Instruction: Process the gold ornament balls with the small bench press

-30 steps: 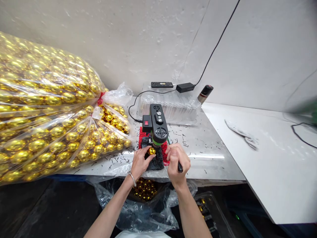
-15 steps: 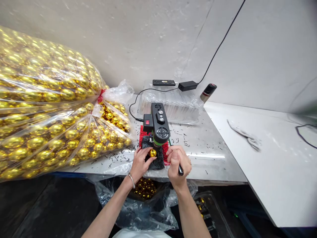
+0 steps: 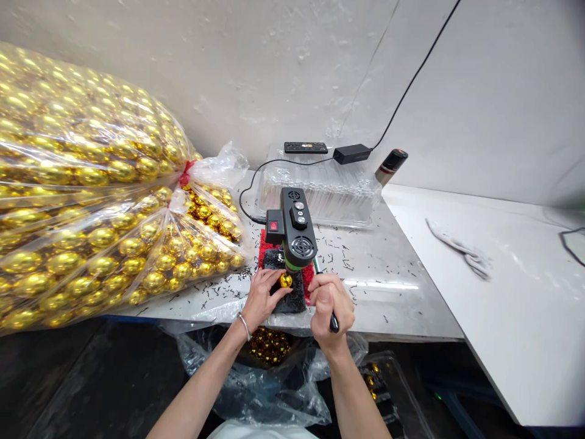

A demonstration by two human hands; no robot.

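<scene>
Between the thumb and fingers of my left hand (image 3: 262, 297) is a small shiny gold ball (image 3: 286, 280), held at the front end of a black machine (image 3: 299, 228) with round vents and a red switch. My right hand (image 3: 333, 308) is wrapped round a black-ended lever handle (image 3: 334, 323) on the machine's right side. Under the machine lie a black pad (image 3: 292, 302) and a red mat (image 3: 308, 280). What the ball touches beneath the machine's head is hidden.
Big clear bags of gold balls (image 3: 91, 231) fill the left. An open bag of balls (image 3: 269, 346) hangs below the table edge. Behind the machine stand a clear tray (image 3: 320, 195), a power adapter (image 3: 351, 153) and a dark-capped can (image 3: 392, 166). A glove (image 3: 461, 247) lies right.
The whole view has shifted slightly. Both hands keep their grips, and the ball sits a little closer under the machine's head.
</scene>
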